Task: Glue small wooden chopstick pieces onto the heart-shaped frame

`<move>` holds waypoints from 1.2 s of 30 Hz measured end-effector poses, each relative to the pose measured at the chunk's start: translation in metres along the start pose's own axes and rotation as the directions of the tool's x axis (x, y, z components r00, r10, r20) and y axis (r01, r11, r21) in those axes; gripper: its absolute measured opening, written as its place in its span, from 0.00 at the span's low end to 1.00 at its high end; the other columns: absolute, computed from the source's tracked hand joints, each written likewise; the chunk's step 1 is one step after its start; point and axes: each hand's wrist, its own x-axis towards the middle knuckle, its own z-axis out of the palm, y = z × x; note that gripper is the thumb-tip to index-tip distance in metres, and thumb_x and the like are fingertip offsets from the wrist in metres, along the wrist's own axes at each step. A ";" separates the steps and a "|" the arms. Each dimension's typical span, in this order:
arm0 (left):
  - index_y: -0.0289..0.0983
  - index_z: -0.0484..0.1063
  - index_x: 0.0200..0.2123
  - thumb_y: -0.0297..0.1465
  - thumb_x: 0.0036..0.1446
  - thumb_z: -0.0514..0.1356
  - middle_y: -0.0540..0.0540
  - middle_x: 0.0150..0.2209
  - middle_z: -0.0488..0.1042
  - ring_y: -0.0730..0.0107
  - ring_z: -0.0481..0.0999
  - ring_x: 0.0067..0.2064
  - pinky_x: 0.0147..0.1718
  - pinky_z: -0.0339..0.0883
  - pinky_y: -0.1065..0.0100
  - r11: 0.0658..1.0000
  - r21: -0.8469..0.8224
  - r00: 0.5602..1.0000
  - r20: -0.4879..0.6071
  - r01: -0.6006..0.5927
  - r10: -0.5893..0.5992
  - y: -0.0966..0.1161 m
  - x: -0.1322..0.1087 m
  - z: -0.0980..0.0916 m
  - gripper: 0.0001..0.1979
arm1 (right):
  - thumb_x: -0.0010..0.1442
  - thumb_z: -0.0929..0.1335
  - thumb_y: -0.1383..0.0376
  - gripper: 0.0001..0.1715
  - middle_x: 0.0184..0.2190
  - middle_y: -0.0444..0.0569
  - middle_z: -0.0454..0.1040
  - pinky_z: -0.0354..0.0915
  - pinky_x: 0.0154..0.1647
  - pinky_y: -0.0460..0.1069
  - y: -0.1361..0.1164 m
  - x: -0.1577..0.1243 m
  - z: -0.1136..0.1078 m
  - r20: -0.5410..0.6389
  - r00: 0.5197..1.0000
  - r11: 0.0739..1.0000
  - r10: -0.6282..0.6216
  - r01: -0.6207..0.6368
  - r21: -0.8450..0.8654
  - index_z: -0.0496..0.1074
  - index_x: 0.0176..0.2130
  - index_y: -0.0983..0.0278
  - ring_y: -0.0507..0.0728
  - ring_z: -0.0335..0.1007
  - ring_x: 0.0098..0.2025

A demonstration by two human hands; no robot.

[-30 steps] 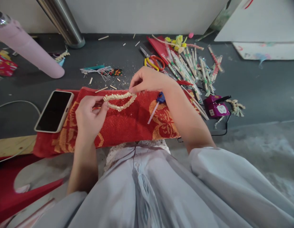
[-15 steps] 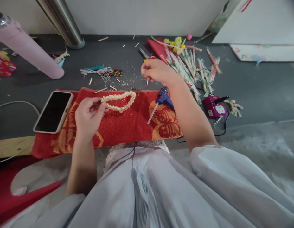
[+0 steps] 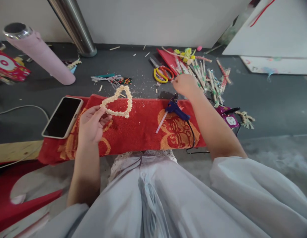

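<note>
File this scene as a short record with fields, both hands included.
left hand: holding a cream heart-shaped outline
right hand: near the scissors; whether it holds anything is unclear
towel: red with orange pattern, on a dark table
on towel: blue glue gun, clear stick in its back
left end: phone, dark screen up
back left: pink bottle

Rough, matt terry cloth in the towel (image 3: 146, 132). Toward the towel's right end, smooth plastic on the blue glue gun (image 3: 177, 111); at its left end, glossy, glass-like screen on the phone (image 3: 63, 116). Over its far edge, bumpy, matt finish on the heart-shaped ring (image 3: 130, 101). Behind it, shiny metal blades and smooth plastic handles on the scissors (image 3: 156, 66), polished metal in the post (image 3: 74, 28), satin coating on the pink flask (image 3: 45, 54).
</note>
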 end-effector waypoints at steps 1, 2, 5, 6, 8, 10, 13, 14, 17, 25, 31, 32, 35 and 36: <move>0.36 0.73 0.29 0.24 0.50 0.67 0.52 0.27 0.75 0.82 0.74 0.27 0.29 0.77 0.78 1.000 -0.004 1.000 0.000 0.008 -0.008 0.001 0.000 0.001 0.05 | 0.63 0.66 0.61 0.15 0.36 0.63 0.79 0.66 0.50 0.62 -0.008 -0.003 0.003 -0.007 0.999 0.997 0.050 -0.050 -0.057 0.77 0.33 0.68 0.67 0.75 0.47; 0.35 0.73 0.29 0.23 0.50 0.67 0.52 0.27 0.75 0.82 0.74 0.27 0.29 0.77 0.79 1.000 -0.011 1.000 -0.005 0.019 -0.019 0.002 0.000 0.002 0.05 | 0.61 0.68 0.60 0.15 0.35 0.63 0.79 0.67 0.49 0.62 -0.016 -0.006 0.006 -0.007 0.997 0.993 0.072 -0.072 -0.089 0.78 0.31 0.69 0.68 0.75 0.46; 0.35 0.73 0.28 0.20 0.52 0.64 0.53 0.26 0.75 0.83 0.73 0.25 0.27 0.75 0.80 0.998 -0.029 0.998 -0.028 0.057 -0.058 0.004 -0.002 0.006 0.06 | 0.58 0.70 0.66 0.09 0.34 0.59 0.80 0.67 0.50 0.60 -0.042 -0.015 0.013 0.006 1.000 0.999 -0.016 0.016 -0.039 0.79 0.29 0.67 0.66 0.76 0.44; 0.35 0.73 0.27 0.19 0.53 0.63 0.53 0.26 0.75 0.83 0.74 0.25 0.27 0.75 0.80 0.997 -0.029 0.997 -0.028 0.065 -0.066 0.004 -0.002 0.008 0.07 | 0.56 0.70 0.70 0.07 0.35 0.56 0.80 0.68 0.50 0.58 -0.049 -0.017 0.016 0.019 0.998 0.998 -0.058 0.058 0.012 0.79 0.30 0.67 0.64 0.77 0.44; 0.34 0.72 0.27 0.18 0.55 0.61 0.52 0.26 0.74 0.83 0.74 0.25 0.27 0.75 0.80 0.997 -0.032 0.997 -0.019 0.071 -0.072 0.005 -0.004 0.010 0.08 | 0.52 0.70 0.75 0.09 0.34 0.51 0.81 0.69 0.49 0.54 -0.064 -0.022 0.018 0.054 0.988 0.972 -0.144 0.131 0.193 0.80 0.32 0.65 0.59 0.76 0.41; 0.34 0.72 0.27 0.17 0.56 0.60 0.52 0.25 0.74 0.83 0.74 0.25 0.27 0.75 0.79 0.997 -0.039 0.997 -0.016 0.068 -0.069 0.006 -0.005 0.013 0.09 | 0.53 0.71 0.74 0.08 0.31 0.48 0.79 0.70 0.43 0.50 -0.078 -0.028 0.018 0.084 0.978 0.870 -0.190 0.128 0.477 0.80 0.34 0.65 0.54 0.74 0.34; 0.34 0.72 0.27 0.17 0.56 0.60 0.53 0.24 0.73 0.83 0.73 0.24 0.26 0.75 0.80 0.997 -0.040 0.998 -0.025 0.064 -0.065 0.006 -0.007 0.016 0.09 | 0.60 0.70 0.67 0.06 0.27 0.46 0.77 0.70 0.34 0.45 -0.098 -0.038 0.014 0.148 0.969 0.548 -0.199 -0.015 0.836 0.79 0.34 0.65 0.48 0.69 0.28; 0.34 0.71 0.27 0.17 0.56 0.60 0.53 0.24 0.73 0.83 0.73 0.24 0.26 0.74 0.80 0.997 -0.038 0.998 -0.023 0.063 -0.064 0.006 -0.007 0.017 0.09 | 0.61 0.71 0.65 0.06 0.27 0.45 0.77 0.69 0.33 0.44 -0.104 -0.041 0.011 0.155 0.968 0.449 -0.197 -0.052 0.892 0.79 0.34 0.66 0.47 0.68 0.27; 0.34 0.72 0.27 0.18 0.56 0.61 0.53 0.23 0.73 0.83 0.73 0.24 0.26 0.74 0.81 0.998 -0.028 0.999 -0.008 0.053 -0.053 0.005 -0.008 0.018 0.08 | 0.59 0.74 0.62 0.09 0.26 0.43 0.75 0.69 0.33 0.42 -0.118 -0.049 0.005 0.194 0.958 0.265 -0.214 -0.134 0.955 0.77 0.31 0.66 0.45 0.67 0.27; 0.34 0.73 0.28 0.19 0.55 0.62 0.52 0.25 0.73 0.81 0.73 0.25 0.26 0.74 0.77 0.999 -0.020 0.999 -0.006 0.045 -0.045 0.002 -0.009 0.021 0.07 | 0.53 0.77 0.66 0.10 0.22 0.39 0.73 0.64 0.25 0.39 -0.124 -0.051 0.006 0.253 0.939 0.168 -0.232 -0.218 0.961 0.74 0.27 0.66 0.45 0.67 0.24; 0.34 0.74 0.27 0.20 0.52 0.64 0.52 0.25 0.74 0.81 0.73 0.25 0.26 0.75 0.78 0.996 -0.072 0.998 0.034 0.055 -0.053 -0.002 -0.008 0.020 0.05 | 0.60 0.71 0.73 0.12 0.19 0.39 0.69 0.61 0.24 0.38 -0.126 -0.053 0.004 0.268 0.934 0.105 -0.239 -0.249 0.963 0.71 0.25 0.67 0.43 0.63 0.22; 0.34 0.74 0.27 0.21 0.50 0.65 0.52 0.25 0.74 0.81 0.73 0.25 0.26 0.75 0.78 0.995 -0.080 0.998 0.044 0.051 -0.047 -0.002 -0.007 0.020 0.04 | 0.61 0.69 0.75 0.14 0.19 0.39 0.69 0.60 0.23 0.38 -0.126 -0.053 0.005 0.269 0.937 0.094 -0.225 -0.253 0.963 0.70 0.24 0.67 0.43 0.62 0.21; 0.35 0.75 0.28 0.25 0.46 0.69 0.53 0.26 0.74 0.80 0.74 0.27 0.28 0.76 0.78 0.996 -0.078 0.997 0.068 0.040 -0.035 -0.004 -0.007 0.018 0.06 | 0.64 0.66 0.76 0.18 0.17 0.39 0.67 0.59 0.22 0.39 -0.125 -0.053 0.012 0.294 0.948 0.063 -0.123 -0.289 0.955 0.69 0.22 0.67 0.43 0.59 0.20; 0.36 0.75 0.28 0.26 0.45 0.70 0.53 0.27 0.74 0.80 0.74 0.27 0.29 0.76 0.78 0.997 -0.069 0.997 0.073 0.043 -0.038 -0.004 -0.007 0.018 0.07 | 0.64 0.66 0.75 0.19 0.17 0.38 0.67 0.59 0.22 0.39 -0.124 -0.054 0.016 0.307 0.948 0.052 -0.085 -0.304 0.951 0.69 0.23 0.67 0.43 0.59 0.19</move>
